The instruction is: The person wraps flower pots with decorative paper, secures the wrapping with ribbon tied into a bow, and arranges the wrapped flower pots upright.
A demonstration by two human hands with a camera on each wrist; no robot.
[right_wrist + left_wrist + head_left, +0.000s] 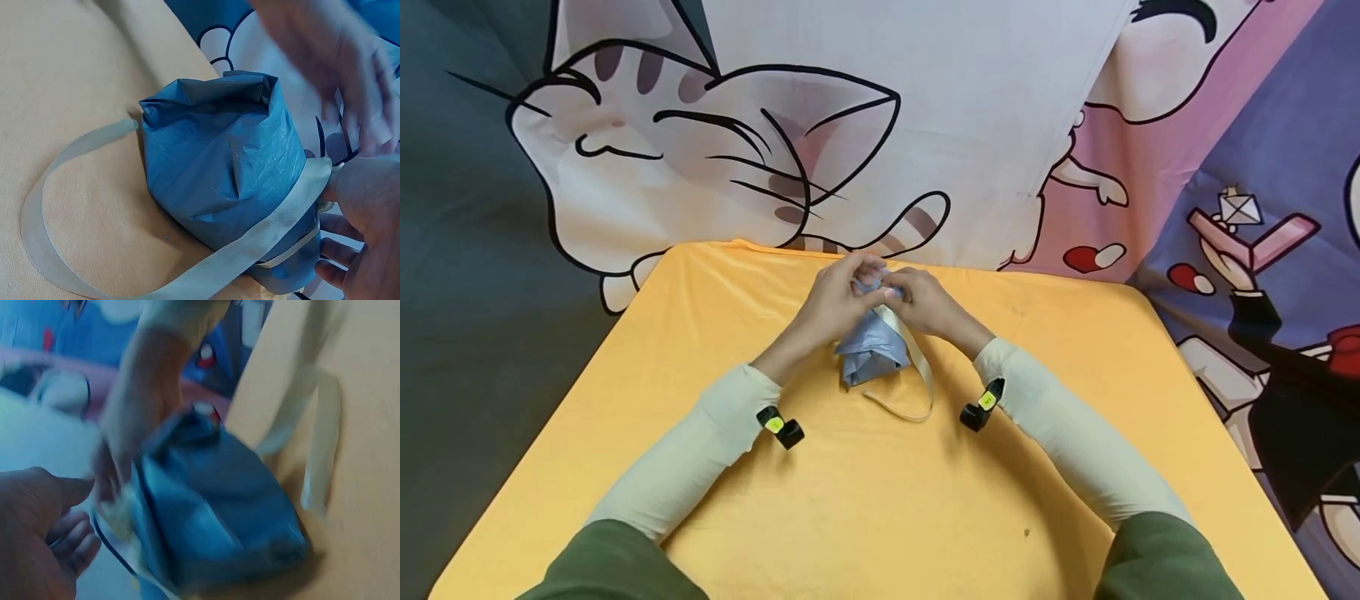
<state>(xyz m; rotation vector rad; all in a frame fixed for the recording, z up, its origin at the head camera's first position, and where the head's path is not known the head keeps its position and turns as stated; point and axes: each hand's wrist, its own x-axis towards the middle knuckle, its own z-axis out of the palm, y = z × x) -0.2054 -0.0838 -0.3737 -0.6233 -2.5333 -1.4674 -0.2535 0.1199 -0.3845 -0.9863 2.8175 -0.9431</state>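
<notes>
A crinkled blue plastic bag is near the far edge of the yellow-covered table, its folded opening facing the camera in the right wrist view. A flat cream ribbon runs across the bag and loops down onto the cloth. My right hand grips the gathered end of the bag, thumb at the ribbon and fingers curled beside the plastic. Close by, my left hand is raised with loosely bent fingers; the left wrist view shows a gap between its thumb and fingers. It is blurred in the right wrist view.
Yellow cloth covers the table, with a small dark speck toward the front right. Behind the table's far edge hangs a backdrop printed with cartoon figures. A black wrist camera sits on the right sleeve.
</notes>
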